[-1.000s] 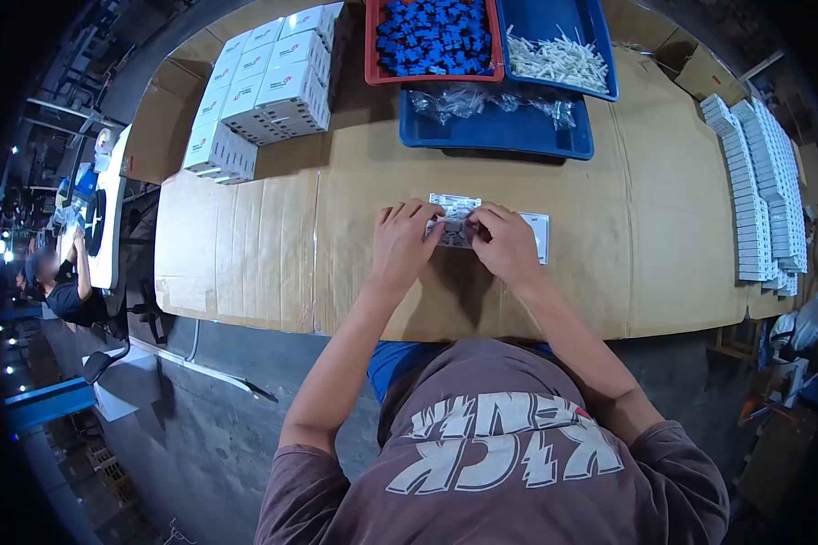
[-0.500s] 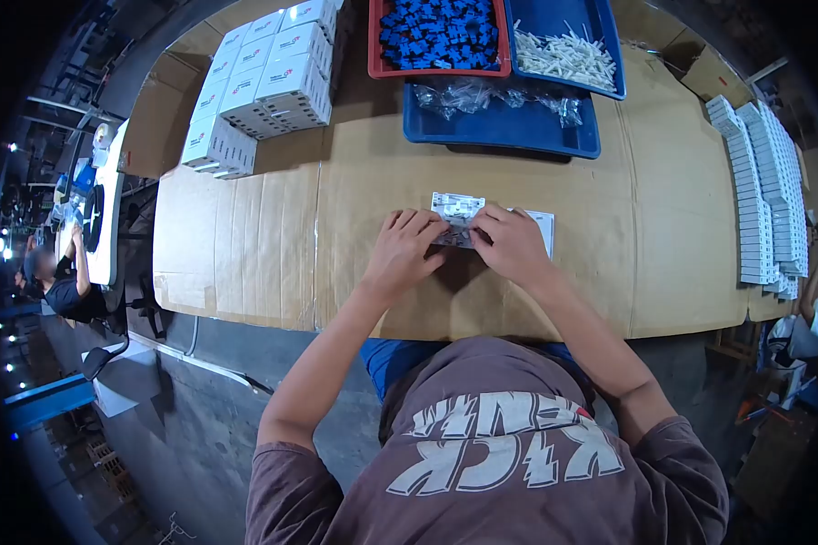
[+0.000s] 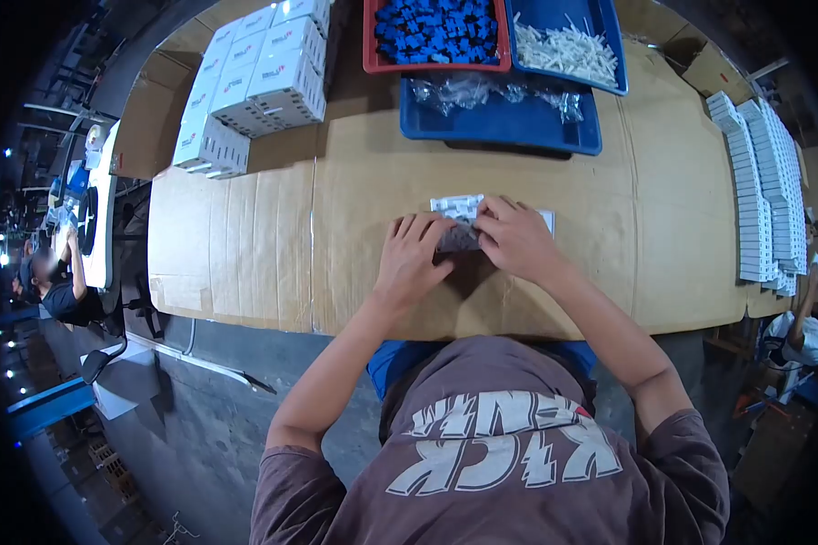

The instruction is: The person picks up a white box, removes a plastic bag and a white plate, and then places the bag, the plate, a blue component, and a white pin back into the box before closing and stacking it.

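White piece [image 3: 454, 207]: on the cardboard in front of the person, between the two hands, its middle and near side partly covered by fingers.
Left hand [image 3: 412, 254]: partly open, palm down, fingers bent with their tips on the piece's left side, thumb spread apart toward the person.
Right hand [image 3: 521, 238]: nearly closed, thumb and fingers gathered on the piece's right side; whether a small part is pinched there, cannot tell.
Flat white item [image 3: 548, 221]: just beyond the right hand, partly hidden by it.
Surface: brown cardboard [image 3: 245, 245], creased, with a taped patch near its front left edge.
Far side, left: white boxes [image 3: 273, 77] with printed tops, stacked in rows.
Far side, middle: red tray [image 3: 436, 67] of blue parts [image 3: 436, 32]; beside it, upper blue tray [image 3: 568, 80] of thin white parts [image 3: 568, 54]; nearer, lower blue tray [image 3: 500, 132] with clear plastic [image 3: 468, 91].
Right end: tall stacks of white units [image 3: 759, 191].
Room: grey floor [image 3: 236, 354]; one person [image 3: 64, 286] at a white table [image 3: 104, 218] on the left, another person [image 3: 804, 336] at far right.
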`<state>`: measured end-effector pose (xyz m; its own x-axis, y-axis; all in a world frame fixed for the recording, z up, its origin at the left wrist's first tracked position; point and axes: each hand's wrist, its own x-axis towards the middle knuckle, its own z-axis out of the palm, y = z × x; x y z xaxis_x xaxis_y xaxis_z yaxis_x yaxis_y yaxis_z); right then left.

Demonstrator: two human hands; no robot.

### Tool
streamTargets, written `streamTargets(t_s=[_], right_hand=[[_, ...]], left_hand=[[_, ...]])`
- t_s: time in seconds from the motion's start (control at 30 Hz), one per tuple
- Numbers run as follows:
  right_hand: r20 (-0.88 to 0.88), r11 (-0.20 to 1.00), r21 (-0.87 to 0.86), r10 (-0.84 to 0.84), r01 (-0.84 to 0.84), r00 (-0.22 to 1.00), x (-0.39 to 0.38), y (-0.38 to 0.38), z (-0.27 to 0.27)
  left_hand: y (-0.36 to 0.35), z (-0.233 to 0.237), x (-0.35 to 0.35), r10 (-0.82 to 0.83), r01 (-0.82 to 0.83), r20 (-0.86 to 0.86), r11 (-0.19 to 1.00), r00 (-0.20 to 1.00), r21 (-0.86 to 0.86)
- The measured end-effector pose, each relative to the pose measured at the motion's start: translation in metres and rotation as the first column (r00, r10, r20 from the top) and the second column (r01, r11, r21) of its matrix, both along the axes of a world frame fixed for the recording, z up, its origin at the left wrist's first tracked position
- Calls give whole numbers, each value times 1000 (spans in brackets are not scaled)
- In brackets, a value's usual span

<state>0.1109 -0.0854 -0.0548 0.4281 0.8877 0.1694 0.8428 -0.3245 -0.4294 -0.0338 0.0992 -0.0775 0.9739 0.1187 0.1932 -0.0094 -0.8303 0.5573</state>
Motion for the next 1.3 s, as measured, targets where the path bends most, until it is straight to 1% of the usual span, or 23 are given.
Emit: streamTargets(t_s=[0.07,0.17,0.2,0.3,0.4,0.47,0.57,0.67,0.7,0.8,0.83,0.93,1.03,1.13,1.23,1.3], right_hand=[[8,1000,-12,20,-20,1000,3,-1,7],[-107,995,94,-24,34,994,18,9,23],[-156,989,129,-55,76,986,31,16,27],[-299,951,237,-123,199,946,84,46,47],[-362,868,411,-127,280,923,159,87,41],[-261,855,415,-216,311,941,200,119,52],[-109,864,369,-325,342,939,253,170,63],[130,864,340,-434,371,892,290,217,64],[164,876,279,-448,394,879,300,229,64],[287,870,288,-477,400,830,320,257,56],[280,871,264,-480,414,831,325,263,53],[345,883,272,-461,383,817,331,276,43],[432,878,352,-460,324,776,328,283,40],[278,860,345,-476,375,834,321,288,53],[180,839,357,-494,412,851,314,285,66],[59,781,565,-358,265,932,314,278,75]], left_hand=[[3,4,0,23,-23,34,1000,999,-5],[8,13,5,58,-58,22,998,998,-30],[10,12,6,51,-51,28,999,998,-10],[14,6,6,44,-45,19,998,999,48],[14,10,4,28,-29,60,1000,998,5],[14,16,5,21,-21,39,1000,999,-5],[17,17,6,17,-16,25,1000,1000,-11],[20,17,6,13,-14,-6,999,1000,-39],[20,8,7,21,-21,5,1000,1000,-18],[24,9,7,19,-18,15,999,1000,-47],[24,10,7,26,-26,8,999,1000,-43],[24,9,8,30,-29,4,998,1000,-49],[24,11,8,37,-37,-1,998,999,-50],[24,8,8,32,-32,5,998,999,-54],[25,7,8,26,-26,3,998,1000,-60],[25,7,8,28,-28,8,998,1000,-51]])
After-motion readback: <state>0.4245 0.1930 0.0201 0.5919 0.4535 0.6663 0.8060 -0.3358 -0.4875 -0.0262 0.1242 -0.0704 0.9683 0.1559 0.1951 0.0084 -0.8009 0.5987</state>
